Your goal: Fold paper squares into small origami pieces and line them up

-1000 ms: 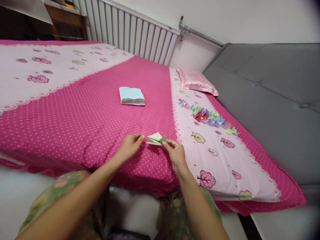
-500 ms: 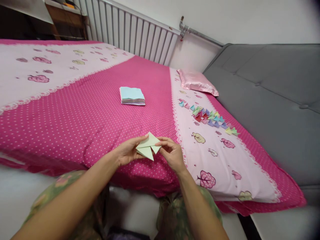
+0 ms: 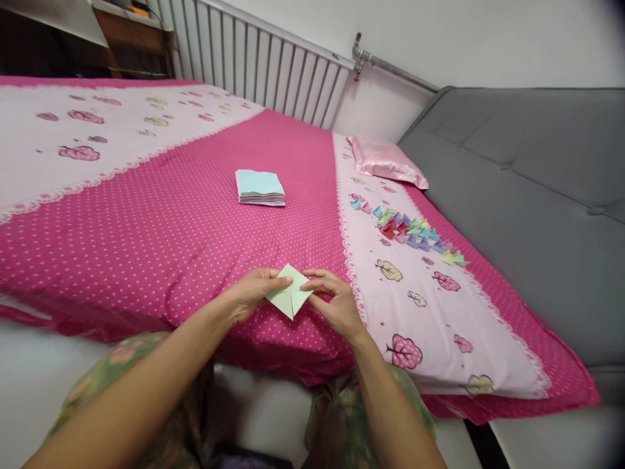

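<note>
The bed (image 3: 161,215) fills most of your view, its pink polka-dot sheet running from the radiator end down to the near edge where you sit, with a grey sofa (image 3: 532,195) along its right side. A satin pink pillow (image 3: 385,163) lies at the far right of the bed, and a stack of square paper sheets (image 3: 260,187) rests well up the middle of the dotted band. On the pale right band, a cluster of small folded paper pieces (image 3: 413,231) in many colours lies in a loose row, well apart from your hands. Close to the near edge, you hold 1 pale green folded paper (image 3: 289,298) between both hands, low over the sheet; it shows as a diamond with a centre crease. Your left hand (image 3: 251,293) pinches its left side, thumb on top, and your right hand (image 3: 332,303) pinches the right corner with fingertips curled in. To fold it well, I judge you should keep the 2 flaps meeting exactly on the centre crease, line up the points before pressing, then lay it flat on the bed and run a fingertip firmly along each fold, since the soft sheet gives little backing.
</note>
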### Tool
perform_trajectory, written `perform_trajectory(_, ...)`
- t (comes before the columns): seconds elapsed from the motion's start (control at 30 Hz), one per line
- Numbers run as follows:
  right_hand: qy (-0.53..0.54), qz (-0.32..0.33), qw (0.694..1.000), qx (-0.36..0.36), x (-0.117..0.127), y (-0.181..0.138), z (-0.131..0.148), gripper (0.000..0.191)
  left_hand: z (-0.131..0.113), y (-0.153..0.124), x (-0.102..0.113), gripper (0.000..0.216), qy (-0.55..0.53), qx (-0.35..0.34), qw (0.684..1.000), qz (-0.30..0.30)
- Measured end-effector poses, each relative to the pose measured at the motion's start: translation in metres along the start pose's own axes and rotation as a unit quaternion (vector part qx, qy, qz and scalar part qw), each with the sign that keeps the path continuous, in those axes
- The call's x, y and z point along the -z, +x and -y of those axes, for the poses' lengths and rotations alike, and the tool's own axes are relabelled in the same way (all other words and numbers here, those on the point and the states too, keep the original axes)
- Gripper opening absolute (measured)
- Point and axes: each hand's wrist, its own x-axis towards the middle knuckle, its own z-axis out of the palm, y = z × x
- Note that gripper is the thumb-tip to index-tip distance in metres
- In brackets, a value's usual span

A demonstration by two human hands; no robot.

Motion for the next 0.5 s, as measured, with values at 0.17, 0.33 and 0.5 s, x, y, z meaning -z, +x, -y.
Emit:
perform_trajectory(0.17,-0.012,-0.007,1.000,-0.007,-0.0006,0.0006,0.0007,0.009,0.0013,0.0002,-0.0014,0.030,0.007,-0.005,1.000,0.005)
perform_trajectory(0.33,-0.006,-0.042,0.998,-0.036,-0.0048,-0.0011,-0.0001,0.010,0.0046,0.0015,-0.0027,0.029,-0.009,-0.004,1.000,0.025)
perform_trajectory(0.5,0.056,-0.072,0.991,-0.099,-0.0092,-0.0009,-0.0017,0.019,0.0097,0.0038,-0.0015,0.026,0.001,-0.007,0.999,0.049)
